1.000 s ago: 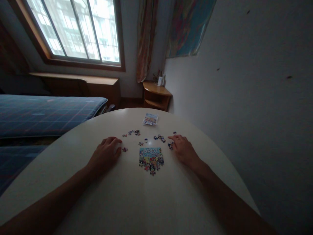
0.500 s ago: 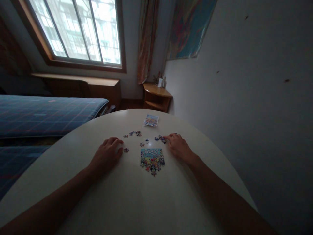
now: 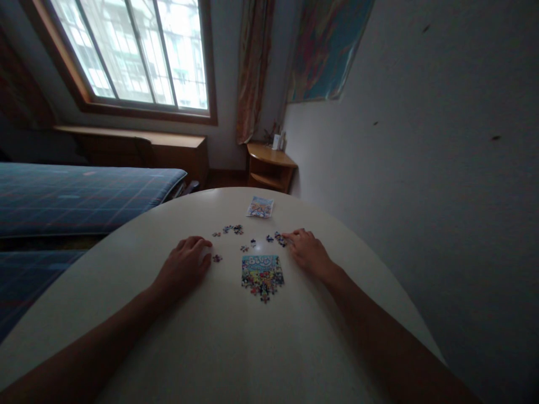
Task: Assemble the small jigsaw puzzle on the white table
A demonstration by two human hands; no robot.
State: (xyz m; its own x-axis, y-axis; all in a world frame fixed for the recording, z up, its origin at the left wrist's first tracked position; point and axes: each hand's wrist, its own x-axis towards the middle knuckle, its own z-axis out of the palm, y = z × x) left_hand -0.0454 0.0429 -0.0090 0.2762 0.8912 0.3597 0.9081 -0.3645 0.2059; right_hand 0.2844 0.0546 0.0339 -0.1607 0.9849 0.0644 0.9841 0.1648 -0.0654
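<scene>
A partly joined jigsaw puzzle (image 3: 261, 272) lies on the white table between my hands, its top edge straight and its lower edge jagged. My right hand (image 3: 309, 250) rests to its upper right, index finger stretched out to a small cluster of jigsaw pieces (image 3: 280, 239); the fingertip appears to touch them. A loose piece (image 3: 269, 238) lies just left of that cluster. My left hand (image 3: 187, 256) rests on the table with fingers loosely curved and thumb apart, holding nothing. Close to its thumb is a single jigsaw piece (image 3: 217, 258).
More jigsaw pieces (image 3: 238, 229) lie beyond the puzzle, with two loose ones (image 3: 245, 248) nearer. A printed picture sheet (image 3: 260, 207) sits toward the far edge of the round table (image 3: 261, 348). A mattress (image 3: 84, 196) stands to the left, a wall (image 3: 421, 196) to the right.
The pieces by my right index finger have shifted slightly, leaving a wider gap to the loose piece on their left. My left hand and the joined puzzle have stayed put.
</scene>
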